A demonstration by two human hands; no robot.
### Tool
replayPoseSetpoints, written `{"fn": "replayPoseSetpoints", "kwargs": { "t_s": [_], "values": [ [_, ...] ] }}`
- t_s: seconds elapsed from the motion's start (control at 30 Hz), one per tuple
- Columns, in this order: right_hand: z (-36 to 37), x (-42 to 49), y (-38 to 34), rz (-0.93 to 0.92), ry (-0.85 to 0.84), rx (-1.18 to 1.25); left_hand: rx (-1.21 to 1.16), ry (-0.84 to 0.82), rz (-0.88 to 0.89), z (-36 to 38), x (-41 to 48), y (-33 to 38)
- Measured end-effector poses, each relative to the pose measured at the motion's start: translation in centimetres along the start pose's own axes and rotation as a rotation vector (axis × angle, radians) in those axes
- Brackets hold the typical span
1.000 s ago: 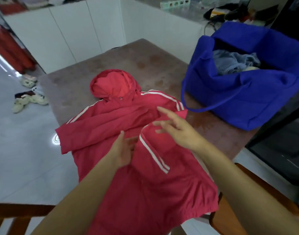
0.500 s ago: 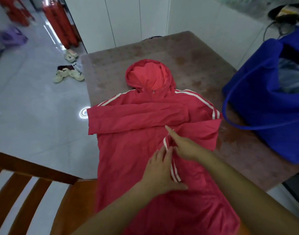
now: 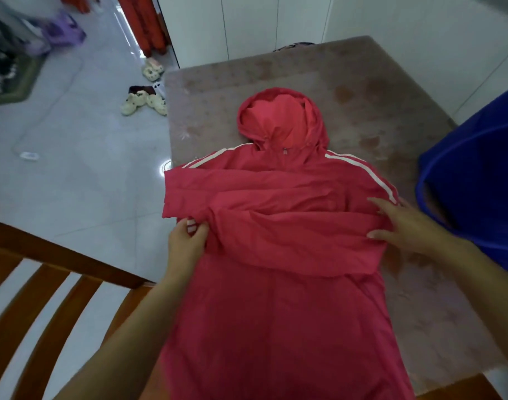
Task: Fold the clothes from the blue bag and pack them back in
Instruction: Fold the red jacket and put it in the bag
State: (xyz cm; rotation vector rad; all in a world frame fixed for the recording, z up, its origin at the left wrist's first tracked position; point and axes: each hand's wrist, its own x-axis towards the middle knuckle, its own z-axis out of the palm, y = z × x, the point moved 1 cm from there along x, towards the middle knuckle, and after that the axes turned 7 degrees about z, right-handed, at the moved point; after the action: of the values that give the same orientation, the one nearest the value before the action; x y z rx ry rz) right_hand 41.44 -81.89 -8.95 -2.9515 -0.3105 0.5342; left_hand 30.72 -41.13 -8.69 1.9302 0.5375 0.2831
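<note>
A red hooded jacket of thin fabric with white sleeve stripes lay flat on the mottled brown desk, its hood pointing away and both sleeves crossed over its chest. The left hand pinched a striped cuff at the jacket's left edge, fingers curled round it. The right hand, fingers straight and spread, pressed on the folded sleeve at the right edge, near the blue fabric bag.

Red hooded jacket, sleeves crossed
</note>
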Motion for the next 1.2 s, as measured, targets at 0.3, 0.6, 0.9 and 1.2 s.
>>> {"fn": "replayPoseSetpoints", "kwargs": {
  "t_s": [0.3, 0.6, 0.9, 1.2],
  "values": [
    [-4.3, 6.3, -3.0, -0.044, 0.047, -0.048, 0.046, -0.076, -0.343, -1.5, -3.9, -3.6],
    [-3.3, 8.4, -1.5, 0.111, -0.032, -0.082, 0.294, -0.073, 0.115, -0.7, 1.6, 0.3],
    [0.1, 5.9, -7.0, -0.041, 0.531, -0.112, 0.914, -0.225, 0.597, 4.0, 7.0, -0.8],
    [5.3, 6.9, -8.8, -0.056, 0.143, -0.211, 1.148, -0.547, 0.431, 5.2, 7.2, -2.4]
  ]
}}
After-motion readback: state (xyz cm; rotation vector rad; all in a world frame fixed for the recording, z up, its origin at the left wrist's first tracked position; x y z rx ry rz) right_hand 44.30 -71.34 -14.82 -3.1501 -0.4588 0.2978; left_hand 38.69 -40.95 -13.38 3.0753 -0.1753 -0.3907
